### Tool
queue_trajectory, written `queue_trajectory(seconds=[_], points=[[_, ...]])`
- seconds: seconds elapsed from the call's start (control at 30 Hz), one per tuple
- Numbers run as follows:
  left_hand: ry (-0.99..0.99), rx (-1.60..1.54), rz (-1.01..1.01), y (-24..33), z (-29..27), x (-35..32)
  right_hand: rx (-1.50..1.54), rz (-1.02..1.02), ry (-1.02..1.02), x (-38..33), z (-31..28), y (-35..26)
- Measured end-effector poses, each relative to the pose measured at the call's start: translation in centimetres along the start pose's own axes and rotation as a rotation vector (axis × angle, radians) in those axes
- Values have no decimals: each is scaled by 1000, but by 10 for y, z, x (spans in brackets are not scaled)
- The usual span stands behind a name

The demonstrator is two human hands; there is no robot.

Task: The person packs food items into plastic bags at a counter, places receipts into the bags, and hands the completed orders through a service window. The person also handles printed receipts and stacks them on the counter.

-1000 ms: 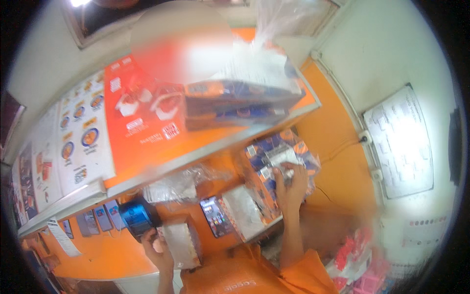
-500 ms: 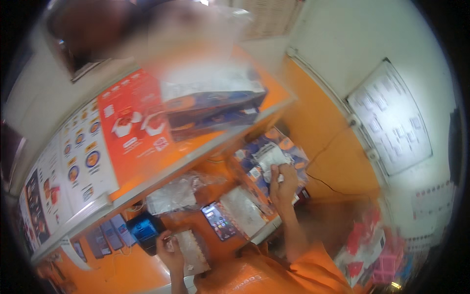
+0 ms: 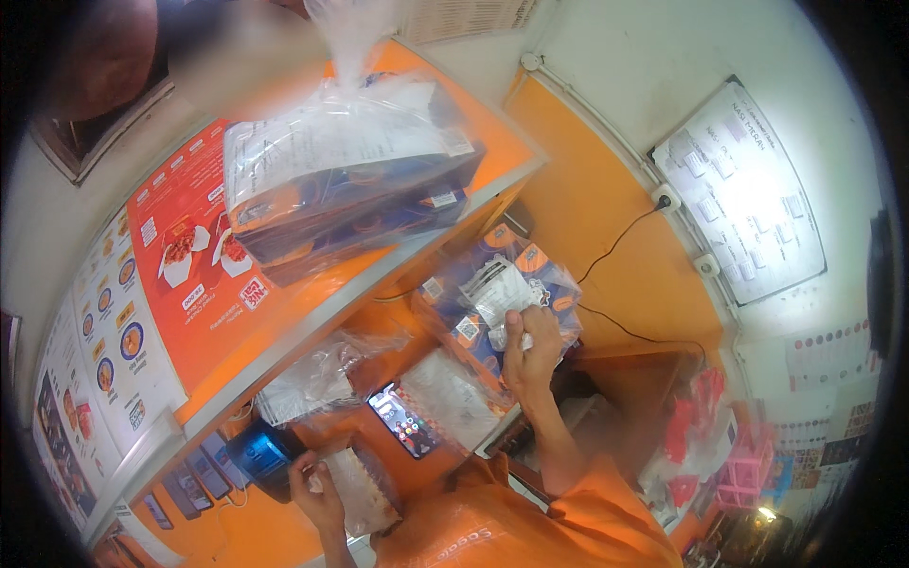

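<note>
My right hand is closed around the gathered top of a clear plastic bag. Inside that bag is a blue and orange food box, with a white slip of paper on top. Lower down, my left hand has its fingers curled at the edge of a plastic-wrapped pack with a pale top; they seem to pinch its clear plastic. Between my hands lies a phone with a lit screen, beside another plastic-covered pack.
On the raised orange counter stands a large clear bag of stacked boxes, beside a red menu sheet. Below the ledge are a plastic-wrapped bundle, a dark device with a blue screen and several phones. Cables run along the right wall.
The view has shifted, so the scene sits further left. On the counter, the large bag's top now stands gathered upright. My right hand still grips its bag; my left hand stays by the wrapped pack.
</note>
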State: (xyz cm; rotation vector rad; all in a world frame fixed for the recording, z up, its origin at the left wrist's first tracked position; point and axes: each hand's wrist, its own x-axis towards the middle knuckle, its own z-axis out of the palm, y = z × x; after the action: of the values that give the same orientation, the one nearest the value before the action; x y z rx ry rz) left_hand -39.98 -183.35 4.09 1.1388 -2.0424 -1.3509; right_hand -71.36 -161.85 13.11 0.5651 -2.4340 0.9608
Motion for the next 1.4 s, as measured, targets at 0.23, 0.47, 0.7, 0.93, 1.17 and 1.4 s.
queue_trajectory(seconds=[0.23, 0.47, 0.7, 0.93, 1.17, 1.4], points=[[4, -25, 10, 10, 1, 2, 73, 21, -35, 6, -7, -11], [413, -79, 696, 108, -63, 59, 404, 20, 21, 99, -26, -100], [102, 137, 804, 213, -60, 140, 139, -326, -371, 217, -9, -177], [-125, 291, 705, 215, -12, 166, 21, -214, -529, 224, -2, -195], [-187, 258, 746, 211, -25, 166, 41, 163, -360, 201, 0, -194], [-181, 191, 782, 211, -23, 168, 7, -384, -175, 189, -9, -192]])
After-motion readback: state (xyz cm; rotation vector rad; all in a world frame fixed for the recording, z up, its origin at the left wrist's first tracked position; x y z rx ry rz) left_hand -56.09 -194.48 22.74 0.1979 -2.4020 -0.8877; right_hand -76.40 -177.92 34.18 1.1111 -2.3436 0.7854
